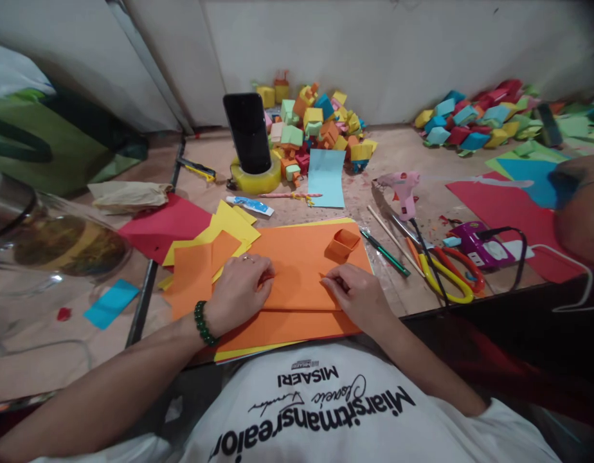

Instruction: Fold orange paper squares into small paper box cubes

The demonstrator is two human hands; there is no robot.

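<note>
My left hand (239,292) and my right hand (357,296) both press on a folded orange paper sheet (297,292), each pinching one end of its fold. The sheet lies on a stack of orange and yellow paper (301,251) at the table's near edge. A small folded orange paper box (342,244) sits on that stack just beyond my right hand. A green bead bracelet (203,323) is on my left wrist.
Behind stand a black phone (249,132) in a yellow tape roll (254,179), a pile of coloured paper cubes (316,128), a second pile (475,119), and a blue sheet (326,179). A pink glue gun (402,190), scissors (451,273), sticks and a pen (384,253) lie right. Another person's arm (579,212) is at far right.
</note>
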